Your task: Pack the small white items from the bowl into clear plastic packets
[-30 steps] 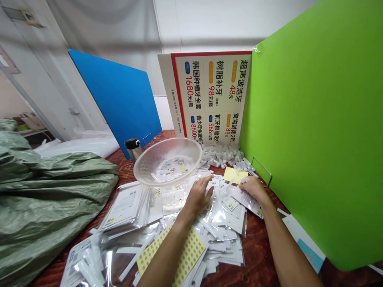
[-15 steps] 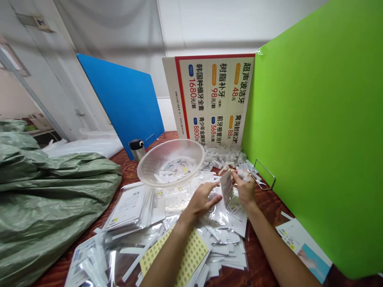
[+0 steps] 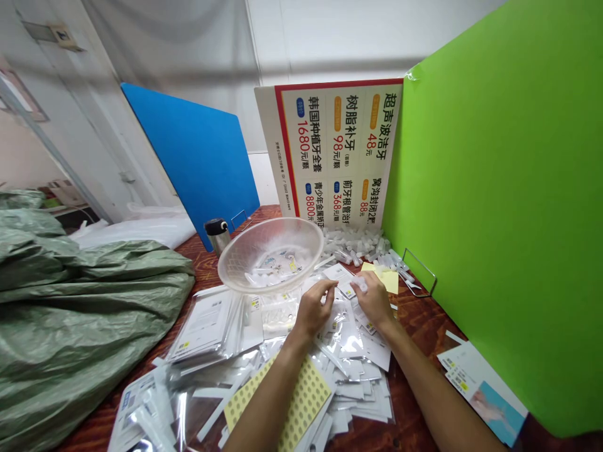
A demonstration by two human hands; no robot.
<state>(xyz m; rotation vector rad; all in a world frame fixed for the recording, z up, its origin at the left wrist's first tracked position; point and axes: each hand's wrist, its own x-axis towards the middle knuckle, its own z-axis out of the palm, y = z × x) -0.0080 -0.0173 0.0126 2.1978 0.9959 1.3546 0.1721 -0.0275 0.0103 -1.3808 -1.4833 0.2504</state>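
My right hand (image 3: 374,298) is closed on a small clear plastic piece (image 3: 360,284) at its fingertips. To its left, my left hand (image 3: 316,307) has its fingers curled with thumb and fingertips near each other; whether something thin is between them is too small to tell. A white printed card (image 3: 340,277) lies just beyond and between the hands. Clear bags with cards (image 3: 346,326) spread beneath both hands. Behind my right hand lies a yellow sheet (image 3: 384,278). A yellow sheet of round stickers (image 3: 301,402) is partly under my left forearm.
A translucent basin (image 3: 223,267) holds small plastic pieces. More clear pieces (image 3: 355,242) are heaped behind it. A flask (image 3: 217,237), a blue board (image 3: 193,150), a printed sign (image 3: 330,138) and a green board (image 3: 499,207) stand around the table. Bagged cards (image 3: 202,323) are stacked left.
The card held upright between my hands is no longer held. A card now lies flat beyond them, the yellow sheet shows at right, and my right hand has a clear piece at its fingertips.
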